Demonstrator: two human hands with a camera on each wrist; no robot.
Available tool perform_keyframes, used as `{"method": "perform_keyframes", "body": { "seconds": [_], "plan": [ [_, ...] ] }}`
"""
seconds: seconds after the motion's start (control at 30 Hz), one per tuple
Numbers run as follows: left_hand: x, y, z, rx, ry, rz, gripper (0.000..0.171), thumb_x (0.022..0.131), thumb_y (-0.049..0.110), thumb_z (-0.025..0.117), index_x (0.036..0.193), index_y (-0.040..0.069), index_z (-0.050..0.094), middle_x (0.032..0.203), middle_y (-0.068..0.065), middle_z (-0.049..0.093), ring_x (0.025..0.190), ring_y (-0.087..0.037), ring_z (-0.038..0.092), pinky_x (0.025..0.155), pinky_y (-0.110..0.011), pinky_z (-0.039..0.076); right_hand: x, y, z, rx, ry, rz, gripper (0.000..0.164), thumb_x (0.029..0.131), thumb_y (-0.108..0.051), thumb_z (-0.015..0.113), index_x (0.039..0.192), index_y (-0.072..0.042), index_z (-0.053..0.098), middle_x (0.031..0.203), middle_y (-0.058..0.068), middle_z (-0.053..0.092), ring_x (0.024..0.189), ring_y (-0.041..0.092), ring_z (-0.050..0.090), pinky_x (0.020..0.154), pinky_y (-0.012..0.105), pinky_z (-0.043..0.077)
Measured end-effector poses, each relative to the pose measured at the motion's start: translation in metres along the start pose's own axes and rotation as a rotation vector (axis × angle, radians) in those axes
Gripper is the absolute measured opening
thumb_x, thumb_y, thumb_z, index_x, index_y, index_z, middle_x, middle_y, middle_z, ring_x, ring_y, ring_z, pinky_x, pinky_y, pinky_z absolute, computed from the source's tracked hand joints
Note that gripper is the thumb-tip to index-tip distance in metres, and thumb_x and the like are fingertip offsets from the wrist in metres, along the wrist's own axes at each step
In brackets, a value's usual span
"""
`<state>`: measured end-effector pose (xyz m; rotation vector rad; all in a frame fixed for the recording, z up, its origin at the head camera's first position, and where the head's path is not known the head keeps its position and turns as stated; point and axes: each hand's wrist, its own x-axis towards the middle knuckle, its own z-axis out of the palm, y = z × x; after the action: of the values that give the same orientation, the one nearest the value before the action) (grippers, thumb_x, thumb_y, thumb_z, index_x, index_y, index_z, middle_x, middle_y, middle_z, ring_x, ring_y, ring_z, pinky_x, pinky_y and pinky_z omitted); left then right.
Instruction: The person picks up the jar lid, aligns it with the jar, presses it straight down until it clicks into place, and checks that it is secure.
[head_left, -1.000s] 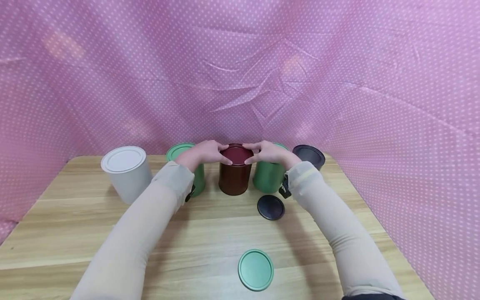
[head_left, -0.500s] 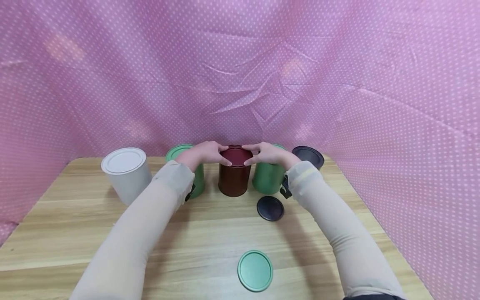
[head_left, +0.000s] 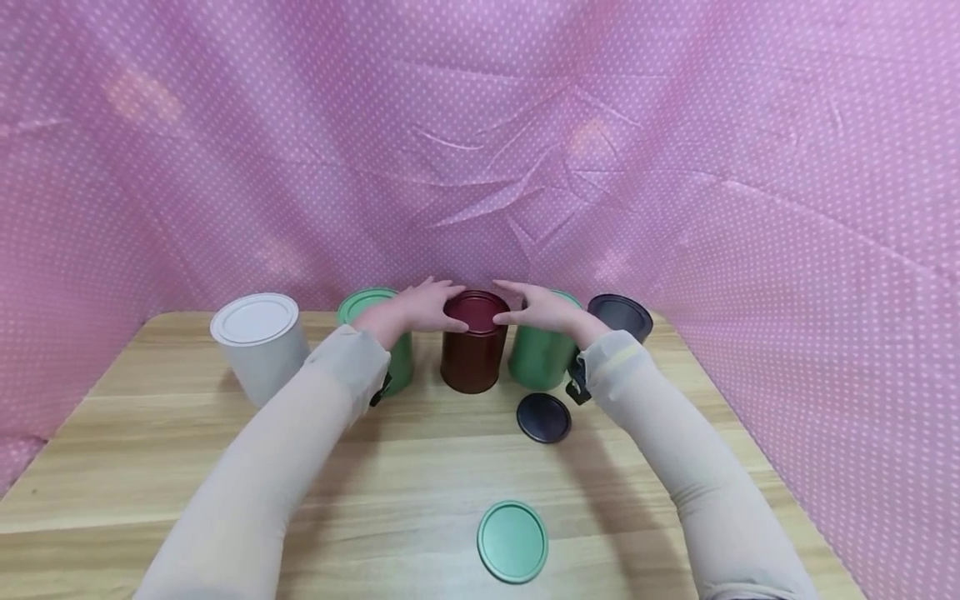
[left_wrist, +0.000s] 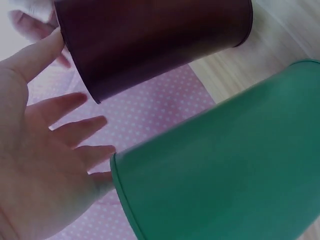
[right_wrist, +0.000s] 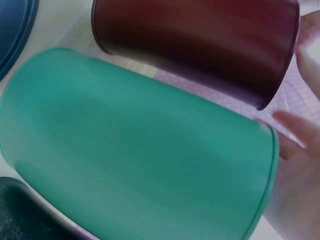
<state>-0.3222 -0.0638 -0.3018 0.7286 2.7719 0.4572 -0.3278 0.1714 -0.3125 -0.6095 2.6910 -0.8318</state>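
Observation:
A dark red can (head_left: 471, 364) with its lid on stands upright in the middle of the back row. At its left rim is my left hand (head_left: 422, 307), thumb right at the edge and the other fingers spread, as the left wrist view shows. My right hand (head_left: 547, 308) is on the other side, its thumb near the rim and its fingers extended. Two green cans flank the red one: the left green can (left_wrist: 220, 165) lies below my left hand, and the right green can (right_wrist: 140, 145) is partly hidden under my right hand.
A larger white can (head_left: 268, 358) stands at the left and a dark grey can (head_left: 621, 315) at the back right. A black lid (head_left: 543, 418) lies before the right green can; a light green lid (head_left: 513, 542) lies nearer the front. Pink dotted cloth (head_left: 480, 125) hangs behind.
Both hands have loosened from the red can's rim; their fingers have spread and moved outward from it. The cans and lids stay in place.

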Motion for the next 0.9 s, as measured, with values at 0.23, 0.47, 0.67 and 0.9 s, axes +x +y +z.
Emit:
{"method": "perform_keyframes", "body": {
  "seconds": [0.23,0.47,0.67,0.9],
  "plan": [
    [-0.012,0.002,0.004,-0.022,0.058,0.058,0.084,0.092,0.05,0.059,0.155,0.011,0.02,0.161,-0.016,0.017,0.149,-0.039,0.006,0.119,-0.06,0.008,-0.011,-0.003,0.001,-0.013,0.069,-0.042,0.076,0.093,-0.045,0.06,0.155,-0.024,0.022,0.161,0.009,0.022,0.146,0.03,0.025,0.118,0.05,0.025],
    [-0.031,0.002,0.012,-0.035,0.122,0.105,0.082,0.092,0.051,0.059,0.155,0.012,0.023,0.162,-0.014,0.016,0.15,-0.036,0.005,0.12,-0.057,0.007,-0.026,-0.001,0.002,-0.048,0.075,-0.11,0.075,0.095,-0.039,0.06,0.155,-0.015,0.023,0.16,0.013,0.022,0.149,0.031,0.018,0.12,0.051,0.021],
    [-0.046,0.003,0.027,-0.016,0.18,0.16,0.081,0.09,0.048,0.063,0.154,0.013,0.026,0.162,-0.011,0.018,0.15,-0.032,0.008,0.121,-0.052,0.009,-0.045,-0.001,0.005,-0.076,0.097,-0.139,0.076,0.094,-0.04,0.062,0.155,-0.016,0.024,0.16,0.012,0.022,0.15,0.03,0.014,0.12,0.052,0.017],
    [-0.062,0.007,0.045,0.031,0.226,0.285,0.079,0.089,0.045,0.066,0.152,0.011,0.032,0.159,-0.012,0.025,0.149,-0.033,0.015,0.12,-0.053,0.017,-0.079,-0.003,0.01,-0.072,0.137,-0.197,0.075,0.092,-0.037,0.064,0.154,-0.014,0.028,0.159,0.01,0.026,0.148,0.029,0.019,0.119,0.051,0.022]
  ]
}}
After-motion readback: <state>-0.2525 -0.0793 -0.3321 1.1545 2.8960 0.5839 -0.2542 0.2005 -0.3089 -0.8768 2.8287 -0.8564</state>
